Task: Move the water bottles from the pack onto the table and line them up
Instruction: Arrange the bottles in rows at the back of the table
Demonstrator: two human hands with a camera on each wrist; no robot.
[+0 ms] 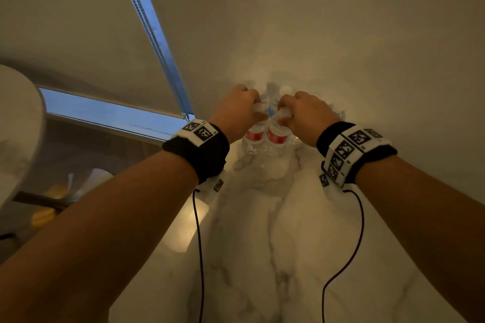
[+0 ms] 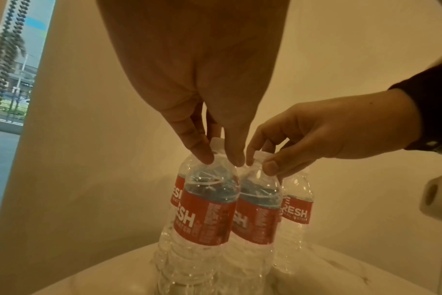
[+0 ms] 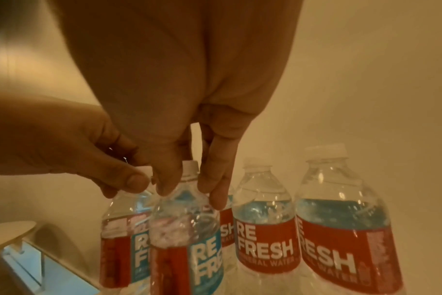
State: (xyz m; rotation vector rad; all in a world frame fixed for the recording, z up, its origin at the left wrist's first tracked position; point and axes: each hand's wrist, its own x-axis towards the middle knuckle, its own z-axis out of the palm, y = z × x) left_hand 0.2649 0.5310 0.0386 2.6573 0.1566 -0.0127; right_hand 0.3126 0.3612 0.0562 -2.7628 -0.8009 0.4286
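Note:
Two clear water bottles with red labels and white caps stand side by side on the marble table (image 1: 262, 244), near the wall. My left hand (image 1: 252, 110) (image 2: 218, 157) pinches the neck of the left bottle (image 1: 254, 136) (image 2: 204, 215) just under its cap. The right bottle (image 1: 275, 136) (image 3: 184, 239) is pinched the same way by my right hand (image 1: 284, 113) (image 3: 187, 191). Both bottles are upright and almost touching. Several more bottles (image 3: 262, 229) (image 3: 341, 229) stand behind and to the right. No pack wrapping shows.
A plain wall (image 1: 341, 47) rises right behind the bottles. To the left is a window with a roller blind and bead chain (image 1: 147, 23). A round white tabletop (image 1: 18, 118) sits at the far left, beyond the table's edge. Bare marble stretches toward me.

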